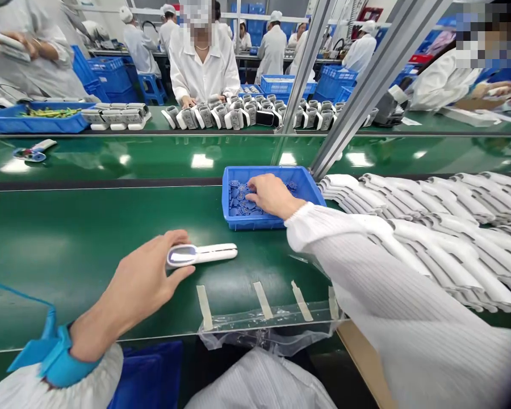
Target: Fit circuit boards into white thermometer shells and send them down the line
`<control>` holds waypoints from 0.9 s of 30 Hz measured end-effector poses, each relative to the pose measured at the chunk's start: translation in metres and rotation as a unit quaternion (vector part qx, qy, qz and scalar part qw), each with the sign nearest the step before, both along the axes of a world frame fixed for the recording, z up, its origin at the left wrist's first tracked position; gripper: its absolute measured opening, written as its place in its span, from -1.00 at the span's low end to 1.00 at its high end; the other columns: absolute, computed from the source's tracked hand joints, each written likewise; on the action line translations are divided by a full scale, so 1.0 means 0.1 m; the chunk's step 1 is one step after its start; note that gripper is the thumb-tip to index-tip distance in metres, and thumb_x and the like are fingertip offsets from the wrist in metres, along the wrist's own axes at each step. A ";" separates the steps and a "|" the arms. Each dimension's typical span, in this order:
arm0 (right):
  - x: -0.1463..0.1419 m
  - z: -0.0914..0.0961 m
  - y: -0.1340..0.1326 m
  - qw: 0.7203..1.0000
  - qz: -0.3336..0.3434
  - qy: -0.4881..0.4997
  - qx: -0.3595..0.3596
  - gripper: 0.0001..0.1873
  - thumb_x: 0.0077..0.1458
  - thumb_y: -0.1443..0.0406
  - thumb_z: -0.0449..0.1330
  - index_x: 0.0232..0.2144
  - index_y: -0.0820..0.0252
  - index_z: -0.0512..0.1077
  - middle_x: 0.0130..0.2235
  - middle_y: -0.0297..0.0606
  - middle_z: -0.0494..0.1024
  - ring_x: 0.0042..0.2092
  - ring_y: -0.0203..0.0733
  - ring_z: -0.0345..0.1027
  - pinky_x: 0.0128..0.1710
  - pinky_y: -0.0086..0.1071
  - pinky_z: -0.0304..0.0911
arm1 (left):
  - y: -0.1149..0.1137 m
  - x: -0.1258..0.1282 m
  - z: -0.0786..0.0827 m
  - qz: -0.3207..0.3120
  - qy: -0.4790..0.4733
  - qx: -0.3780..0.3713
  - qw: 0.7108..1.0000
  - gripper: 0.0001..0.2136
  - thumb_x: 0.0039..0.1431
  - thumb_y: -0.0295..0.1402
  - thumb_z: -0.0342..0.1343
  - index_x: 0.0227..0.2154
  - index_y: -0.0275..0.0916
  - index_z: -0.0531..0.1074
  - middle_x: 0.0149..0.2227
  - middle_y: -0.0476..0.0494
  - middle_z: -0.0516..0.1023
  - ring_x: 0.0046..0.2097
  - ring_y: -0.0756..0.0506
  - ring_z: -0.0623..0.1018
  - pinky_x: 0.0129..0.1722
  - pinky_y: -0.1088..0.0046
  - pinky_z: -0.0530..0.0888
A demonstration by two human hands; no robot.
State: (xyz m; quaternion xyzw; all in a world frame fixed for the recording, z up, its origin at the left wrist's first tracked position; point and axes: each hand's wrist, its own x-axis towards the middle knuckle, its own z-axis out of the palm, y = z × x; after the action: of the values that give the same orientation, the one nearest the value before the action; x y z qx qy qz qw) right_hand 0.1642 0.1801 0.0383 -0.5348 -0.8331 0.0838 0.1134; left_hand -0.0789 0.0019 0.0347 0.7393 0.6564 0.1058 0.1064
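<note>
My left hand [149,272] is closed around the oval head of a white plastic housing [215,253], between the thumb and fingers. Its slim handle points right, with a slot along it, and a blue-grey lining shows inside the head. Over a blue plastic tray [272,225] is my right hand [272,195], its thumb and forefinger a little apart above small flat blue parts [241,201]. No part shows between those fingertips; the other fingers are partly hidden. A blue wrist strap [57,358] with a cord sits on my left wrist.
Rows of stacked white housings [455,244] lie on the right. Taped strips [262,300] hold a clear plastic bag at the table's front edge. A slanted metal post [366,96] rises behind the tray. Across the green line, a co-worker [204,62] stands behind grey-and-white devices [234,116].
</note>
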 end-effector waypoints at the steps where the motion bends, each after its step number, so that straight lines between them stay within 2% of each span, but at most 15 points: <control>1: -0.06 -0.06 0.07 1.000 -0.004 -0.008 -0.010 -0.76 0.08 0.40 0.33 -0.16 0.36 0.58 -0.16 0.04 0.63 -0.10 -0.01 0.51 -0.09 -0.29 0.28 | 0.02 0.02 -0.03 -0.028 0.062 0.017 0.998 -0.70 0.22 -0.26 0.15 -0.01 -0.18 0.42 -0.08 -0.17 0.60 -0.12 -0.26 0.55 -0.18 0.28 0.38; 4: -0.16 -0.18 0.15 0.999 -0.010 -0.018 -0.025 -0.82 0.05 0.50 0.30 -0.23 0.42 0.59 -0.23 0.09 0.62 -0.12 0.01 0.53 -0.09 -0.28 0.30 | 0.09 0.16 -0.11 -0.126 0.205 0.017 0.970 -0.85 0.28 -0.33 0.07 -0.22 -0.25 0.50 -0.27 -0.25 0.60 -0.19 -0.30 0.54 -0.21 0.22 0.33; 6: -0.14 -0.15 0.12 1.000 -0.001 -0.002 -0.025 -0.83 0.11 0.48 0.26 -0.22 0.40 0.60 -0.23 0.05 0.63 -0.12 -0.03 0.52 -0.09 -0.31 0.30 | 0.12 0.22 -0.11 -0.129 0.220 0.003 0.967 -0.82 0.31 -0.31 0.04 -0.26 -0.27 0.50 -0.32 -0.26 0.59 -0.25 -0.29 0.54 -0.28 0.25 0.31; 8: -0.06 -0.05 0.03 1.000 0.010 0.023 -0.015 -0.81 0.21 0.42 0.19 -0.17 0.35 0.58 -0.20 -0.04 0.65 -0.12 -0.09 0.51 -0.10 -0.35 0.29 | 0.12 0.20 -0.07 -0.068 0.169 -0.004 0.983 -0.77 0.34 -0.23 0.01 -0.15 -0.24 0.48 -0.27 -0.24 0.60 -0.28 -0.27 0.54 -0.36 0.31 0.27; 11: 0.04 0.14 -0.26 0.993 0.042 0.107 -0.005 -0.76 0.31 0.35 0.08 -0.14 0.28 0.55 -0.21 -0.19 0.66 -0.22 -0.22 0.51 -0.19 -0.41 0.30 | 0.10 0.15 0.02 0.041 -0.018 -0.037 0.998 -0.65 0.34 -0.05 -0.04 -0.04 -0.19 0.40 -0.32 -0.11 0.58 -0.37 -0.18 0.50 -0.44 0.40 0.23; 14: 0.03 0.25 -0.68 0.970 0.086 0.228 -0.013 -0.80 0.29 0.34 0.12 -0.19 0.23 0.56 -0.28 -0.31 0.66 -0.33 -0.30 0.49 -0.25 -0.45 0.30 | 0.09 0.22 0.03 0.053 -0.211 -0.045 0.975 -0.61 0.31 0.02 -0.02 -0.12 -0.21 0.43 -0.36 -0.05 0.54 -0.37 -0.11 0.47 -0.40 0.44 0.29; 16: -0.01 0.24 -0.95 0.961 0.087 0.263 -0.025 -0.79 0.27 0.36 0.13 -0.21 0.18 0.59 -0.32 -0.37 0.65 -0.35 -0.30 0.48 -0.25 -0.43 0.30 | 0.09 0.34 -0.01 0.035 -0.280 -0.033 0.959 -0.62 0.31 0.01 0.00 -0.15 -0.23 0.44 -0.34 -0.04 0.53 -0.34 -0.08 0.46 -0.37 0.46 0.30; 20: -0.01 0.12 -1.28 0.936 0.053 0.334 -0.094 -0.70 0.32 0.33 0.07 -0.08 0.08 0.59 -0.24 -0.38 0.68 -0.22 -0.22 0.54 -0.18 -0.34 0.39 | 0.10 0.57 -0.10 0.035 -0.320 -0.027 0.946 -0.63 0.33 -0.02 -0.01 -0.14 -0.25 0.45 -0.37 -0.04 0.48 -0.36 -0.06 0.41 -0.40 0.47 0.26; 24: 0.11 0.04 -1.32 0.904 0.002 0.411 -0.122 -0.75 0.21 0.26 0.23 -0.07 0.05 0.61 -0.10 -0.36 0.68 -0.08 -0.10 0.57 -0.02 -0.21 0.44 | 0.09 0.64 -0.07 0.019 -0.334 -0.044 0.942 -0.62 0.33 -0.02 0.00 -0.05 -0.22 0.45 -0.31 -0.04 0.51 -0.32 -0.07 0.44 -0.37 0.47 0.28; 27: 0.18 0.08 -1.32 0.906 -0.013 0.410 -0.102 -0.77 0.14 0.27 0.32 -0.12 0.07 0.63 -0.10 -0.36 0.68 -0.09 -0.10 0.58 -0.04 -0.25 0.47 | 0.08 0.67 -0.01 -0.007 -0.334 -0.057 0.941 -0.65 0.34 -0.04 0.02 -0.03 -0.18 0.44 -0.31 0.01 0.51 -0.33 -0.04 0.43 -0.36 0.47 0.29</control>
State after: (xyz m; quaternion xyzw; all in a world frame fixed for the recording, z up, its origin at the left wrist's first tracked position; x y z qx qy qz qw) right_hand 0.1818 0.0483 0.0461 -0.4728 -0.6929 0.3787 0.3911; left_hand -0.0121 0.0094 0.0332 0.6589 0.5828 0.3080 0.3624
